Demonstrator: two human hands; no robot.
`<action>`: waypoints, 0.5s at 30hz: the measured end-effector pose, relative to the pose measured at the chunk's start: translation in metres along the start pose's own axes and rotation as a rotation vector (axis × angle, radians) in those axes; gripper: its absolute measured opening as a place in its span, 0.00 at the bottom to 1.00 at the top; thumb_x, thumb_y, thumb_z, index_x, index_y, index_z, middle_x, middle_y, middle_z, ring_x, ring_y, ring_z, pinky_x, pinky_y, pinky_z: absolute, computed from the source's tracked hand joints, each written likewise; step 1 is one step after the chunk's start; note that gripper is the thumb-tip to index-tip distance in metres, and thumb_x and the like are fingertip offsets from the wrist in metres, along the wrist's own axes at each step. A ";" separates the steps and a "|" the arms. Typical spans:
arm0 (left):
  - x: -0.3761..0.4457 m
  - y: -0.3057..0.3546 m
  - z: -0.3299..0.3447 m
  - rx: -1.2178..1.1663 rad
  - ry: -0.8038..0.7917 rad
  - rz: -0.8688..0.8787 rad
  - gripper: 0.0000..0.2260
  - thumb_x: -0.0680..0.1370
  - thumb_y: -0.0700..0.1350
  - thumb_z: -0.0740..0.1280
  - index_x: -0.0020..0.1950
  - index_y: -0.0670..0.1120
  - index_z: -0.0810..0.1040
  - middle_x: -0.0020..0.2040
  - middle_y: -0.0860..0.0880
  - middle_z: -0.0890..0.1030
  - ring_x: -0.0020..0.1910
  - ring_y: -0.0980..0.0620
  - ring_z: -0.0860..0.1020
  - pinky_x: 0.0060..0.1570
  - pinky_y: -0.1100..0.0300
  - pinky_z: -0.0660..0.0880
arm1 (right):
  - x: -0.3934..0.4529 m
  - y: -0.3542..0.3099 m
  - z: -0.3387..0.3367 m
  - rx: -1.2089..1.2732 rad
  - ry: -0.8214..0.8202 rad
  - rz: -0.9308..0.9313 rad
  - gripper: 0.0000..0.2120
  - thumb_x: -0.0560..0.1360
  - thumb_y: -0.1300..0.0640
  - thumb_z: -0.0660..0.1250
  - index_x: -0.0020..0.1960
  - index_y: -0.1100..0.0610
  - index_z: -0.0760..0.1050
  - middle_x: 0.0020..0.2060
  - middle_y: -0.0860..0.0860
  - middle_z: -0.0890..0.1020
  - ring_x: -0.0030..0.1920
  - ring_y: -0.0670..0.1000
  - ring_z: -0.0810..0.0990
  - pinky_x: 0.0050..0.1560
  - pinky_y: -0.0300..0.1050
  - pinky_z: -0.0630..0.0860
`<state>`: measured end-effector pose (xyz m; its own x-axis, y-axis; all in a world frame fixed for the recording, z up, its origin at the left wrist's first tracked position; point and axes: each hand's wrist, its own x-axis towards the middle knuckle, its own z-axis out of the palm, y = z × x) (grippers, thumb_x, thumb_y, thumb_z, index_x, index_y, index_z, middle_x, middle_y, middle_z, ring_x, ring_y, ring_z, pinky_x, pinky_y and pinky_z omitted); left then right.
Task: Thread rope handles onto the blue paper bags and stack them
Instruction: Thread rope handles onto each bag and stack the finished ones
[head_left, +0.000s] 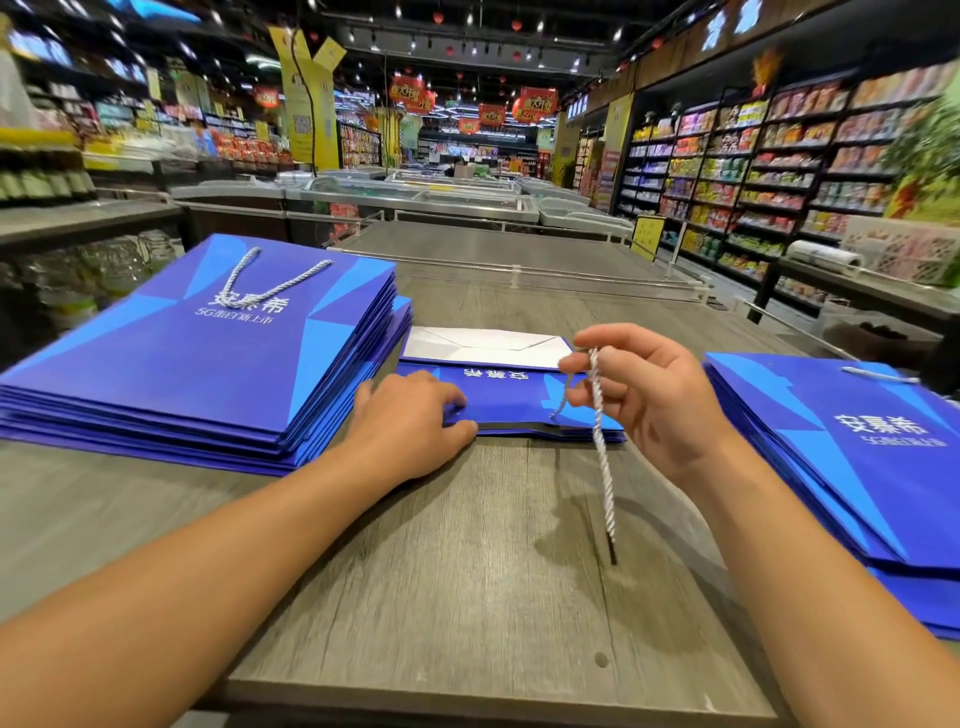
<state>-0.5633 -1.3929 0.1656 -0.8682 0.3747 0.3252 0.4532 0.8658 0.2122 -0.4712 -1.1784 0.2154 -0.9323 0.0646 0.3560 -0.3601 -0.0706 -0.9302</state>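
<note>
A flat blue paper bag (506, 395) lies in the middle of the wooden table (467, 571), its white folded bottom pointing away from me. My left hand (410, 421) rests on the bag's near left edge, thumb against the rim. My right hand (639, 395) pinches a white twisted rope (602, 457) above the bag's right side. One end of the rope runs down to the bag's edge; the other end, with a dark tip, dangles over the table.
A tall stack of blue bags (202, 358) with a rope handle on top sits at the left. Another stack of blue bags (852, 457) lies at the right. Freezer cases (415, 197) and stocked shelves (753, 166) stand beyond the table.
</note>
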 end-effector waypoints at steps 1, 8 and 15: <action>-0.002 0.003 -0.002 -0.058 0.089 0.027 0.14 0.76 0.61 0.65 0.57 0.57 0.81 0.58 0.55 0.80 0.60 0.50 0.74 0.62 0.49 0.68 | 0.000 0.003 0.002 -0.058 -0.004 0.007 0.09 0.76 0.66 0.65 0.50 0.57 0.82 0.43 0.56 0.86 0.35 0.54 0.82 0.45 0.45 0.81; -0.024 0.033 -0.020 -0.776 -0.018 0.178 0.18 0.76 0.57 0.65 0.42 0.43 0.84 0.32 0.42 0.78 0.28 0.58 0.70 0.33 0.60 0.68 | 0.004 0.023 0.014 -0.460 0.148 -0.094 0.09 0.75 0.68 0.68 0.45 0.54 0.81 0.36 0.52 0.86 0.27 0.53 0.80 0.39 0.49 0.80; -0.019 0.034 -0.010 -0.616 -0.036 0.225 0.05 0.73 0.52 0.75 0.43 0.52 0.83 0.27 0.54 0.73 0.27 0.59 0.69 0.34 0.61 0.67 | 0.004 0.022 0.025 -0.333 0.212 -0.134 0.07 0.77 0.66 0.67 0.43 0.57 0.77 0.30 0.50 0.83 0.22 0.51 0.76 0.30 0.43 0.76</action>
<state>-0.5293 -1.3738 0.1757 -0.7398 0.5451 0.3945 0.6483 0.4202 0.6349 -0.4839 -1.2050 0.1986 -0.8375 0.2571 0.4822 -0.4144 0.2764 -0.8671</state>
